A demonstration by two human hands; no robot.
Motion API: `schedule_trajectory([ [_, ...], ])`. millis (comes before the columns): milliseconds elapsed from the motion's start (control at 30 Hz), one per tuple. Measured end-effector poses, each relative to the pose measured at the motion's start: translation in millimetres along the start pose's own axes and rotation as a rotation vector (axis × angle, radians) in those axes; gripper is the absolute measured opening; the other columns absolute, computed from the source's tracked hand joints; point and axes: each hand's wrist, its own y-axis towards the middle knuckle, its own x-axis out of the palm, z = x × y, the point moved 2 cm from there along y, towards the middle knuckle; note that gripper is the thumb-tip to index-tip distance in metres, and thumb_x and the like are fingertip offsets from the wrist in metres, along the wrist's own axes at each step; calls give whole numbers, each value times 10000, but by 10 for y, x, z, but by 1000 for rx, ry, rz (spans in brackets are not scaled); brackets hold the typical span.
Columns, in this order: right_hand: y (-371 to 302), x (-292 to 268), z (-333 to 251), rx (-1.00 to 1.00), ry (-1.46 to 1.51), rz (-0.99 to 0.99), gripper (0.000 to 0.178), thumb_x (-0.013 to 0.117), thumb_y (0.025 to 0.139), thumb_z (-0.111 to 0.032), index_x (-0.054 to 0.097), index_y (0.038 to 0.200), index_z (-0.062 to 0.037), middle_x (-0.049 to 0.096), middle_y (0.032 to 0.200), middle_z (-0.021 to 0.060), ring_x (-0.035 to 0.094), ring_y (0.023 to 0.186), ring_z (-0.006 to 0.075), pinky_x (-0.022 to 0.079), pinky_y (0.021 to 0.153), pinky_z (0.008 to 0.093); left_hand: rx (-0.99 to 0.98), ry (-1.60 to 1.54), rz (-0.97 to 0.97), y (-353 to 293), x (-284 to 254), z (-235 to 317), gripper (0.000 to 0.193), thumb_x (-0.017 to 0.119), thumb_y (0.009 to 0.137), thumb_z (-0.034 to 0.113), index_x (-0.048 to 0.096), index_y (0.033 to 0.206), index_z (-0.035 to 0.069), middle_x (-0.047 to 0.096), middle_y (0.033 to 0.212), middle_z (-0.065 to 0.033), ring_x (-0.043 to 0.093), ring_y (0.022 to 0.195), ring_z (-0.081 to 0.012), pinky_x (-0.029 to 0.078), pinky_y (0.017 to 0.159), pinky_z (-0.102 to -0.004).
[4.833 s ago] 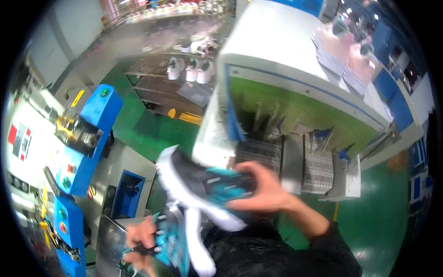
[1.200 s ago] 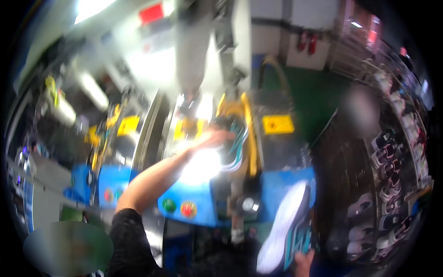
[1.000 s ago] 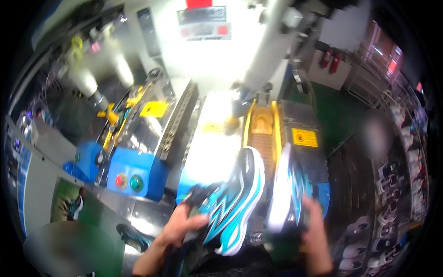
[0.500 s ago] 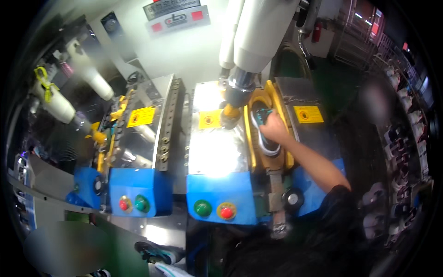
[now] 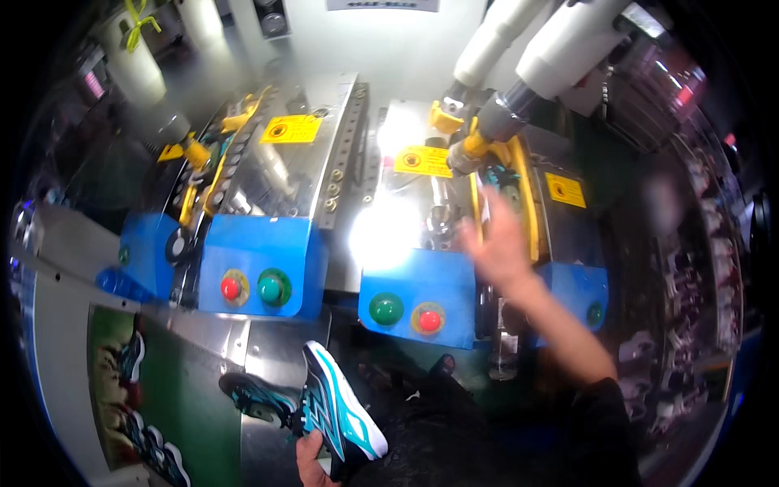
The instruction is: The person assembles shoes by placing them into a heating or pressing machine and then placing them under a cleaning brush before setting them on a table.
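Note:
My left hand (image 5: 312, 461), low in the view, grips a black, teal and white sneaker (image 5: 345, 406), its thumb on the upper. A second dark sneaker (image 5: 256, 398) with teal trim lies beside it on a metal surface. Over the right-hand machine, my right hand (image 5: 501, 243) is slightly blurred, thumb and fingers apart, holding nothing. Just beyond its fingertips another sneaker (image 5: 505, 180) sits between yellow side plates (image 5: 529, 203), partly hidden by the hand and a press arm (image 5: 499, 122).
A blue control box (image 5: 418, 292) bears a green button (image 5: 386, 309) and a red button (image 5: 430, 322). At left stands a similar machine with another blue box (image 5: 264, 264). Several shoes (image 5: 150, 442) sit at lower left, and a shoe rack (image 5: 686, 300) lines the right.
My right hand has let go of the sneaker in the machine and drawn back toward me. My left hand has come into view with a sneaker. The whole view has shifted downward.

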Motion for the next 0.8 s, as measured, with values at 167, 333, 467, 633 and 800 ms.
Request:
schedule_trajectory([
  [167,-701,1170,-619,-502,-98,-232,634,631,801,-317,415,1287,29,384,1368,258,381,1267,394,334,1001,542,-468,-515,-250,139,106,-4,450,544,914,210,443,1304,8,512,1245,-170,501,1153,-297,407,985,-404],
  [333,-680,1034,-362,-489,118,-221,468,618,796,-212,483,1169,37,473,1258,227,441,1207,375,289,1050,545,287,-147,-321,-76,-133,-673,468,514,926,94,371,1363,7,346,1390,-189,385,1262,-297,336,1039,-403],
  [467,-1606,1094,-897,-473,581,-327,425,673,755,-108,536,1136,17,574,1159,178,566,1067,332,425,963,446,-5,-517,175,-405,0,-211,298,567,866,186,523,1116,29,598,1048,-100,594,971,-221,479,881,-388],
  [633,-2190,1249,-965,-14,817,-667,267,626,804,-79,627,1067,-29,660,997,149,651,911,283,511,815,344,-51,-508,462,-687,-188,-15,381,617,817,49,500,1180,48,616,993,-60,625,846,-179,523,721,-321],
  [800,-2316,1139,-1573,-72,930,-772,145,611,833,-37,623,973,-1,684,863,107,678,795,208,520,733,293,313,-273,643,-63,-703,-523,477,673,805,50,409,1201,21,546,1030,-56,544,976,-159,447,870,-316],
])
